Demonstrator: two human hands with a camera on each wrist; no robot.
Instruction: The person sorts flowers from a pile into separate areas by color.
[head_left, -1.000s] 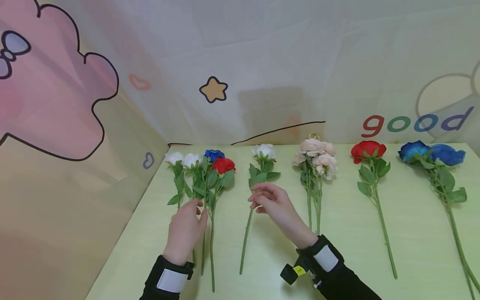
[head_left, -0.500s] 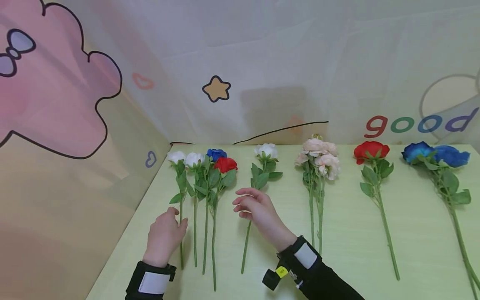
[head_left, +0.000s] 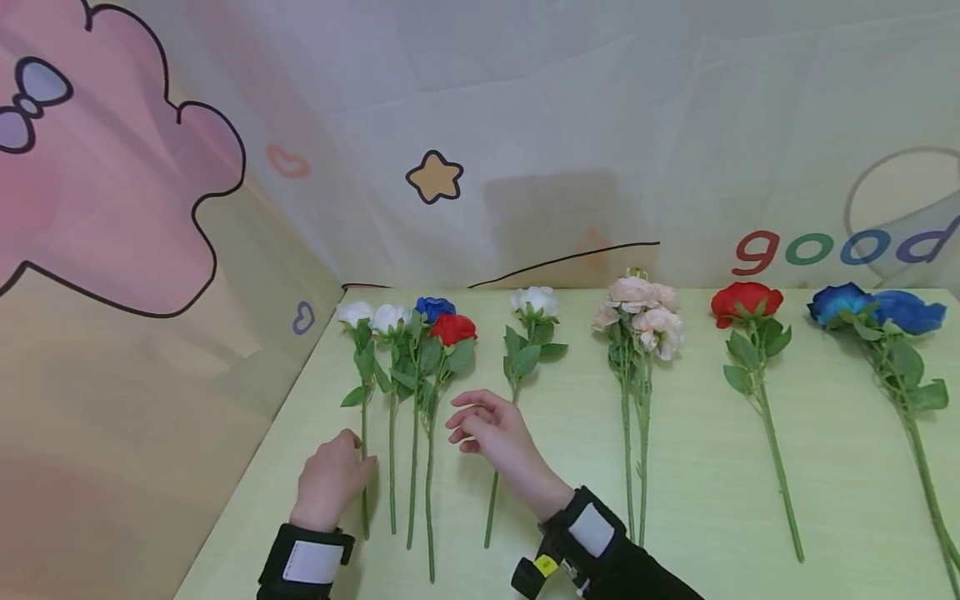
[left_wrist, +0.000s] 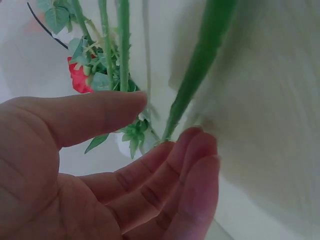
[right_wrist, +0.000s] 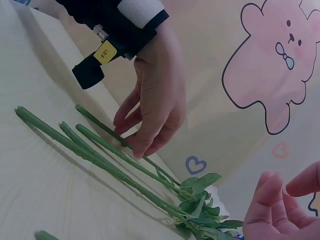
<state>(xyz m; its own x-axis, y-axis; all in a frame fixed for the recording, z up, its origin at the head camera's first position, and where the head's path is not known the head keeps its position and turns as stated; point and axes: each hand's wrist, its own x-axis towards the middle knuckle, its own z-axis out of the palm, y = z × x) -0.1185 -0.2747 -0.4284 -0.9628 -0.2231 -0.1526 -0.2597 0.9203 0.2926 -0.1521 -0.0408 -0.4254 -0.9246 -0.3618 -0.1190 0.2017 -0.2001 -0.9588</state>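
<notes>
My left hand (head_left: 328,482) is low over the table at the stem of the leftmost white rose (head_left: 354,313). In the left wrist view its thumb and bent fingers stand apart, and a green stem (left_wrist: 195,70) runs down to the fingertips without being pinched. My right hand (head_left: 501,440) hovers with loosely bent fingers, holding nothing. It overlaps the stem of the single white rose (head_left: 536,302) in the head view. Between the hands lie a second white rose (head_left: 391,317), a blue rose (head_left: 435,309) and a red rose (head_left: 453,328), stems toward me.
Farther right on the pale table (head_left: 697,500) lie a bunch of pale pink flowers (head_left: 647,312), another red rose (head_left: 746,302) and blue flowers (head_left: 909,312). A printed cloth (head_left: 555,108) hangs behind the table's far edge.
My left hand has withdrawn left and toward me from among the stems to the leftmost one. My right hand has drifted left and nearer to me. The flowers lie as before.
</notes>
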